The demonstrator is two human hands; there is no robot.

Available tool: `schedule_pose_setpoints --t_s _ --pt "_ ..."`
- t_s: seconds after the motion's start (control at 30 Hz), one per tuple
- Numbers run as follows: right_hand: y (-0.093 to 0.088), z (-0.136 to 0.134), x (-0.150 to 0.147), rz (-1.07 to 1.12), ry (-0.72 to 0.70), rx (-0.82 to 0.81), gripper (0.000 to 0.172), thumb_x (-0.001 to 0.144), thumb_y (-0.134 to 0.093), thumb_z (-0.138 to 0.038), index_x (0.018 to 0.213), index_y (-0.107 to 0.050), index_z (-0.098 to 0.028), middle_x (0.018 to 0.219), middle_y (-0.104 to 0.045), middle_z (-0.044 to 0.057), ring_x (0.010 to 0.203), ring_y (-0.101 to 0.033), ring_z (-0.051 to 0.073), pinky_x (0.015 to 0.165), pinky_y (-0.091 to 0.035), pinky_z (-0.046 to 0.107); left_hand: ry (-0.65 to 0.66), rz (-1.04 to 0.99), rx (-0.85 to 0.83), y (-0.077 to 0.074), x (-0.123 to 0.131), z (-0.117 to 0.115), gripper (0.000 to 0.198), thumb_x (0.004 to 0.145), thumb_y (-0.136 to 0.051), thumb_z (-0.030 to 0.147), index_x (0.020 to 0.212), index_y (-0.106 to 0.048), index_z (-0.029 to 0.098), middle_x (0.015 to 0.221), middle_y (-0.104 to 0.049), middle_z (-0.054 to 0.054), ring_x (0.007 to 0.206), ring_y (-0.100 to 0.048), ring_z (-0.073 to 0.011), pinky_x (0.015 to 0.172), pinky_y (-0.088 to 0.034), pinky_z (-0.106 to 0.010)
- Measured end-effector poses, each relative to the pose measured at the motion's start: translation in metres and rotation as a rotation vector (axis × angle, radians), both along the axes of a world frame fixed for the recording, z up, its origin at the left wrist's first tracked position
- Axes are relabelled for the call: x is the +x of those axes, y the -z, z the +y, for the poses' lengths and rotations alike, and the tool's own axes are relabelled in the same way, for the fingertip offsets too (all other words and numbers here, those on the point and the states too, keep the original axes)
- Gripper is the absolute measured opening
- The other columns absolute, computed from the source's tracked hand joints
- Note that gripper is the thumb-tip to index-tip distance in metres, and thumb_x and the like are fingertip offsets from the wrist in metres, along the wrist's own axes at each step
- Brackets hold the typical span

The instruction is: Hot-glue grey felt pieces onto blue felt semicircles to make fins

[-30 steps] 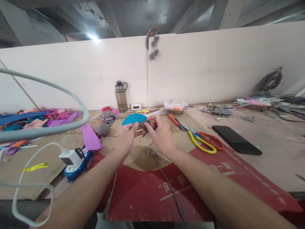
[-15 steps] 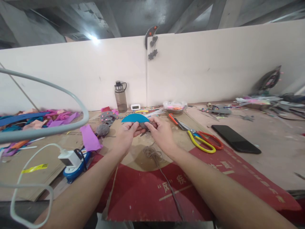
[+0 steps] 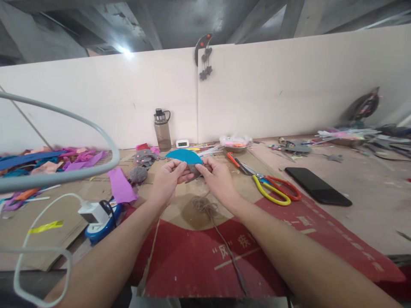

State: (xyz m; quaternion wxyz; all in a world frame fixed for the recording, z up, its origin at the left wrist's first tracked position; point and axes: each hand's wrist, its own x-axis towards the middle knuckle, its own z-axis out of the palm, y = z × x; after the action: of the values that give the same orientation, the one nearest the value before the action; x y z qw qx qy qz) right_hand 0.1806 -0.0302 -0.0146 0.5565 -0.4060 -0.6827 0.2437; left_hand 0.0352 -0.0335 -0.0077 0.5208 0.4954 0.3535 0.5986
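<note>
A curved blue piece of felt or card (image 3: 184,156), with a grey strip along its lower edge, is held up over the cardboard. My left hand (image 3: 171,177) pinches its left part between thumb and fingers. At its right end my right hand (image 3: 213,173) grips it with thumb and forefinger. Below the hands lies a loose tangle of grey yarn (image 3: 205,206), with a strand running down over the red cardboard (image 3: 199,265). Left of my hands sit a grey ball of yarn (image 3: 138,174) and a grey crescent with pink dots (image 3: 146,157).
Scissors with red and yellow handles (image 3: 272,188) and a black phone (image 3: 317,186) lie to the right. Behind stand a bottle (image 3: 162,132), a small clock (image 3: 182,143) and a bowl (image 3: 236,144). Felt scraps (image 3: 77,158), a power strip (image 3: 102,229) and a pale cable (image 3: 109,145) occupy the left.
The blue piece has tilted, its right side dipping a little. My left fingers have shifted slightly on it, while my right hand has stayed nearly in place.
</note>
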Motion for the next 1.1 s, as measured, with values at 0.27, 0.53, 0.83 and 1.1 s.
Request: schedule_pose_setpoints --t_s 0.27,0.53,0.83,1.1 --pt "-0.001 -0.009 -0.006 -0.056 0.091 0.108 0.019 0.079 -0.053 -0.025 0.095 -0.044 -0.020 0.061 -0.041 -0.007 0.055 -0.043 0.012 0.055 -0.035 0.025 -0.088 -0.018 0.046 0.002 0.000 -0.001 0.023 0.070 -0.070 0.032 0.075 -0.060 0.013 0.080 -0.068 -0.006 0.080 -0.067 -0.0171 0.083 -0.053 -0.036" --pt "-0.007 -0.005 -0.002 -0.037 0.104 0.164 0.007 0.081 -0.050 -0.025 0.082 -0.044 -0.021 0.060 -0.038 -0.006 0.054 -0.039 0.011 0.054 -0.032 0.025 -0.020 0.018 0.019 0.008 0.003 -0.002 0.023 0.071 -0.069 0.034 0.073 -0.060 0.013 0.075 -0.066 -0.005 0.074 -0.066 -0.0152 0.082 -0.054 -0.038" --pt "-0.004 0.000 0.003 -0.024 0.114 0.148 0.006 0.080 -0.050 -0.023 0.081 -0.044 -0.021 0.063 -0.042 -0.005 0.054 -0.039 0.011 0.054 -0.033 0.025 -0.002 0.118 0.051 0.006 0.004 -0.004 0.025 0.068 -0.071 0.037 0.073 -0.062 0.014 0.075 -0.064 -0.003 0.074 -0.065 -0.0151 0.081 -0.054 -0.036" --pt "-0.002 -0.002 0.001 -0.091 0.099 0.148 0.009 0.082 -0.049 -0.025 0.089 -0.050 -0.020 0.060 -0.042 -0.005 0.056 -0.043 0.012 0.056 -0.034 0.026 -0.098 0.111 0.073 0.007 -0.001 0.003 0.023 0.069 -0.070 0.035 0.072 -0.061 0.014 0.072 -0.064 -0.002 0.072 -0.064 -0.0152 0.079 -0.054 -0.036"
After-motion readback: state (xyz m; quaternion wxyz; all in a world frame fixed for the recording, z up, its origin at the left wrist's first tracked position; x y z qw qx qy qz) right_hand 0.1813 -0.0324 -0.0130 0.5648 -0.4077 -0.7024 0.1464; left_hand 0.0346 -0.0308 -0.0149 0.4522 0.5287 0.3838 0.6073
